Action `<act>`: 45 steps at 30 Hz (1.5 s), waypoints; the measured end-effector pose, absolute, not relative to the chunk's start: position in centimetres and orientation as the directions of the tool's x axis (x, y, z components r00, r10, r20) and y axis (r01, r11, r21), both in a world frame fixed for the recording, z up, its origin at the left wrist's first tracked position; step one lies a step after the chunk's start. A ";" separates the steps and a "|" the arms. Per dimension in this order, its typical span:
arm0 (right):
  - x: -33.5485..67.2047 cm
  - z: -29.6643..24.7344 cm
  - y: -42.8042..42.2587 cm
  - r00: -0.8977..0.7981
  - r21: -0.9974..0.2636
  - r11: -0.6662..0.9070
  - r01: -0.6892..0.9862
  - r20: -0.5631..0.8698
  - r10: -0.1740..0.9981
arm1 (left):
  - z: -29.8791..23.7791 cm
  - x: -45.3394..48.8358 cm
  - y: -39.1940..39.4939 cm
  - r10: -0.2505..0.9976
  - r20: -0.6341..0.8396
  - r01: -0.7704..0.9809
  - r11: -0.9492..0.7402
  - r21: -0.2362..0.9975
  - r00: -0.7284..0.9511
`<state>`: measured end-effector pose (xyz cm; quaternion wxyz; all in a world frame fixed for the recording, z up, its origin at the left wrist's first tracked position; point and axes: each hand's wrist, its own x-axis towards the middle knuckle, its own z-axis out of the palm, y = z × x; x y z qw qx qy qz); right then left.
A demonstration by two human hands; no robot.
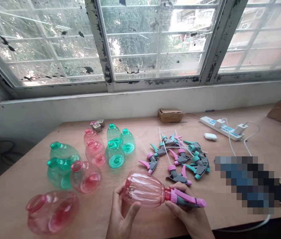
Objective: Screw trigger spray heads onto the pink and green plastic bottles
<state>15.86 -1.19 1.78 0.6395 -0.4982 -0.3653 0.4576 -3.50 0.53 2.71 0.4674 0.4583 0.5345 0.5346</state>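
A clear pink spray bottle (pixel 145 189) lies sideways in the air between my two hands, its base to the left. My left hand (pixel 122 212) is closed around the base end. At the neck, my right hand (pixel 182 212) grips the pink and grey trigger sprayer head (pixel 183 198), which sits on the bottle's mouth; whether its collar is fully tightened I cannot tell. Just behind lie several loose trigger sprayers (pixel 180 156) in grey with pink or green parts, some with thin tubes. Pink bottles (pixel 53 212) and green bottles (pixel 114 154) without heads stand to the left.
At the back are a small cardboard box (pixel 170 116) and small blocks (pixel 97 125). On the right lie a white power strip (pixel 221 127) with chargers and cables, a white earbud case (pixel 210 136) and a blurred-out object (pixel 249 186). A wall and window close off the table's far side.
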 end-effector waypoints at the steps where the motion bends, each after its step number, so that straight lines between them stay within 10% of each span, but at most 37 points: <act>1: 15.9 1.8 -1.2 0.321 -0.974 0.085 -0.209 0.013 0.947 | 2.7 -3.5 0.6 0.990 -0.013 -0.010 0.012 1.000 -0.141; 45: 16.3 2.0 -1.2 0.401 -0.985 0.048 -0.163 -0.022 0.916 | 2.5 -3.6 0.7 0.991 0.073 0.080 -0.064 0.995 -0.115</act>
